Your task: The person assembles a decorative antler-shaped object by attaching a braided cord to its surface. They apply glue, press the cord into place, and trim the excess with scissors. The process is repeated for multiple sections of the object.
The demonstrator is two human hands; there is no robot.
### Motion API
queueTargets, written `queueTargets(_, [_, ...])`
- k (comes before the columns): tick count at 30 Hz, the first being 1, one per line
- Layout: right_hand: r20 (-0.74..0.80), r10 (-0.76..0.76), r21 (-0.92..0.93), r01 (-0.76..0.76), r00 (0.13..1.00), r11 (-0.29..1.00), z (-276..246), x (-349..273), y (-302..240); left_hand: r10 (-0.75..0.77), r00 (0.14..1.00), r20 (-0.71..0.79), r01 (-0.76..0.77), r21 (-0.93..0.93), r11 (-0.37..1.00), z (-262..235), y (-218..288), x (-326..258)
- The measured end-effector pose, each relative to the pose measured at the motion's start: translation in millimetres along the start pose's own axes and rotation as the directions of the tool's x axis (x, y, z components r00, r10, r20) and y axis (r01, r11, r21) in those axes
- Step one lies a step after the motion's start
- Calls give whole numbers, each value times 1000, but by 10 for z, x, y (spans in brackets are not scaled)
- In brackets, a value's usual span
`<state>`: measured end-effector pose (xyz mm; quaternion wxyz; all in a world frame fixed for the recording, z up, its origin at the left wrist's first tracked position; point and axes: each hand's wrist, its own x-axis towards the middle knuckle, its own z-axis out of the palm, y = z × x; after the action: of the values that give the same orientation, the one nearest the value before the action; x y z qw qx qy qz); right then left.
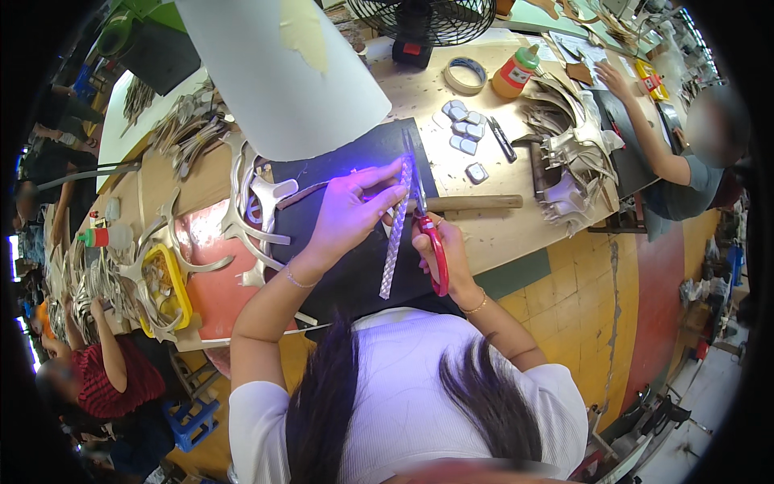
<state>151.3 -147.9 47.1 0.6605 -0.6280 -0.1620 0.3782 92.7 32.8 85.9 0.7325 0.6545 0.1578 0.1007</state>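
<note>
Pinching pale woven strip (393, 242) near upper end betw. thumb & fingers of L hand (359, 202), over black mat (347, 282). Gripping red-handled scissors (427, 229) w/ R hand (449, 246), closed round handles; holding blades alongside strip, contact unclear. Noting 1 green-capped bottle (511, 79) at far side of table (500, 234), containing orange fluid & bearing red/white label, lettering too small to read; noting 1 red-labelled bottle (98, 237) at far L, contents unclear. Counting approx. 8 grey pcs (460, 127) clustered, 1 lying apart, 1 tape roll (463, 88), 1 black pen-like tool (501, 139). Observing 1 yellow tray (185, 294), L, containing sm. items, type unclear.
</note>
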Motion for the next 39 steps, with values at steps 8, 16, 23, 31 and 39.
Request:
queueTargets(8, [-75, 33, -98, -41, 997, 994, 46, 3, 43, -57, 998, -28, 58, 4, 998, 0, -64, 16])
queueTargets(16, [106, 5, -154, 11, 994, 988, -264, 14, 121, 30, 999, -26, -21, 296, 955, -190, 102, 30])
queueTargets(23, [284, 0, -257, 77, 959, 963, -511, -66, 82, 96, 995, 17, -95, 379, 921, -270, 271, -15])
queueTargets(31, [403, 143, -239, -47, 904, 970, -584, -151, -137, 326, 916, 233, -397, 643, 655, -371, 355, 27])
queueTargets(39, [367, 195, -298, -83, 910, 951, -564, -146, -229, 427, 833, 351, -514, 778, 362, -399, 389, 24])
